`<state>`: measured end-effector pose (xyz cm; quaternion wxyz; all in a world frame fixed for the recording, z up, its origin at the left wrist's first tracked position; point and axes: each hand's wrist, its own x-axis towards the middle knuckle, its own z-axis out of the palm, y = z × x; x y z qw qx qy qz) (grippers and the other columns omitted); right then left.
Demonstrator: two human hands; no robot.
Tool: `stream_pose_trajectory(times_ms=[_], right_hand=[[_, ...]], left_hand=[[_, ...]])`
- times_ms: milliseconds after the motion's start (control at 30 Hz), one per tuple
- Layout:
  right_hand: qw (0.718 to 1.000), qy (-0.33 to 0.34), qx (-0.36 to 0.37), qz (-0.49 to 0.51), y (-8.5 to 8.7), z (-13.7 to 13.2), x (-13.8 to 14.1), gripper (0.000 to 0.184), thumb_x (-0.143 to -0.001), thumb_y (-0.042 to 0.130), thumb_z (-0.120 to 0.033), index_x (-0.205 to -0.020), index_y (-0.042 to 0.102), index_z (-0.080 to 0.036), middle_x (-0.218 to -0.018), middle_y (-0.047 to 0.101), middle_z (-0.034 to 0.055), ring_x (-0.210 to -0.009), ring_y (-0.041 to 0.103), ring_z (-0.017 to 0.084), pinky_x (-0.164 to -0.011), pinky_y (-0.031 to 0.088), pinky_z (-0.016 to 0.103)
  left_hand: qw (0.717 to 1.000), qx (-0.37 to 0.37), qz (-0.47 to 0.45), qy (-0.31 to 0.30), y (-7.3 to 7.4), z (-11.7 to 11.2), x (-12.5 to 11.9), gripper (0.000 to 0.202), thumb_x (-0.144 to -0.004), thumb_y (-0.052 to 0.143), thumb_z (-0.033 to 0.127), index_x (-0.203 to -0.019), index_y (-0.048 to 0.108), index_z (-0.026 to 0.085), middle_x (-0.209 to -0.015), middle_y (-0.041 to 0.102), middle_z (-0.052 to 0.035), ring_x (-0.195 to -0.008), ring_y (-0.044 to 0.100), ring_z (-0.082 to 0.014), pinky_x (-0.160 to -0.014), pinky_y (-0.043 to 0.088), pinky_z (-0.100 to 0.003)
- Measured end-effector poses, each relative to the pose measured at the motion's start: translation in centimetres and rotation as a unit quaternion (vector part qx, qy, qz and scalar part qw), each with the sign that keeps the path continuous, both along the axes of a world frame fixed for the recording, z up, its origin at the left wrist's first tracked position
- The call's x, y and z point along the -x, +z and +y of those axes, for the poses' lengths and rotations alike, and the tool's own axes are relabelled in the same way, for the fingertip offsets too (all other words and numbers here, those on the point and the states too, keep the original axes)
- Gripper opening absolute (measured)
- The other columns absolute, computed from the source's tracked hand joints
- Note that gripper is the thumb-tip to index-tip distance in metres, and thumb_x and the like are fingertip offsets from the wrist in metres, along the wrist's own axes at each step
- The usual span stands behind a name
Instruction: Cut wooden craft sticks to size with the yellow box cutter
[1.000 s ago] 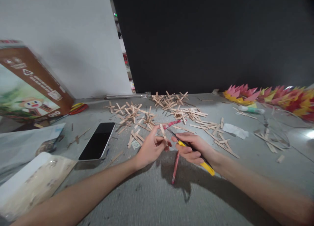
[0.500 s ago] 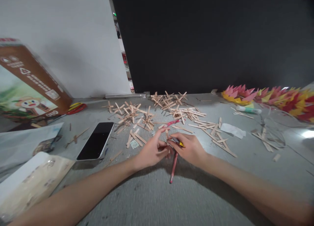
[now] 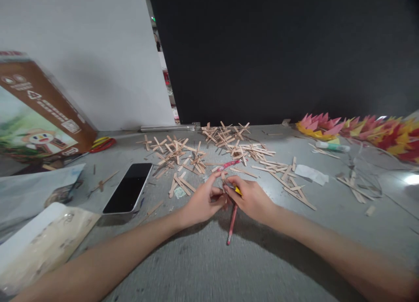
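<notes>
Your left hand (image 3: 204,201) pinches a craft stick (image 3: 223,176) at its 1 o'clock; your right hand (image 3: 253,199) clasps a yellow utility knife (image 3: 238,190) beside it. Step, judged: trimming. Next calls for a firm pinch, light strokes, red pencil (image 3: 232,225) avoided at 6 o'clock

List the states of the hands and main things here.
Left hand: closed on a wooden stick
Right hand: gripping a yellow cutter
Phone: flat, screen dark
Pink pencil: lying, far end hidden
Other wooden sticks: scattered, many crossed
White tube: on its side
Box: standing
</notes>
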<state>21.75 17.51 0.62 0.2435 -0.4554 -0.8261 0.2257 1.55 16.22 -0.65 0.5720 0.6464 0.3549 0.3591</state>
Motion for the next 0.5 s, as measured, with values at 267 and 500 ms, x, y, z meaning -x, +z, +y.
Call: stream_pose_trajectory(times_ms=[267,500], right_hand=[[0.998,0.025,0.057,-0.014,3.4,-0.4,-0.3,0.028,-0.108,0.038,-0.042,-0.126,0.050,-0.023,-0.082,0.072,0.0019,-0.066,0.066,0.020,-0.062,0.040,0.029],[0.983,0.057,-0.022,-0.176,3.3,-0.3,-1.1,0.027,-0.108,0.037,-0.029,-0.125,0.058,-0.022,-0.086,0.074,0.0059,-0.063,0.064,0.019,-0.057,0.029,0.029]], left_hand=[[0.996,0.026,-0.054,0.065,0.0,0.5,-0.2,0.051,-0.095,0.064,0.030,-0.139,0.039,0.021,-0.070,0.069,0.0020,-0.064,0.068,-0.0152,-0.066,0.052,-0.026],[0.996,0.023,-0.053,0.072,-0.1,0.5,0.0,0.042,-0.098,0.059,0.029,-0.136,0.043,0.022,-0.075,0.070,0.0009,-0.063,0.066,-0.0143,-0.066,0.052,-0.027]])
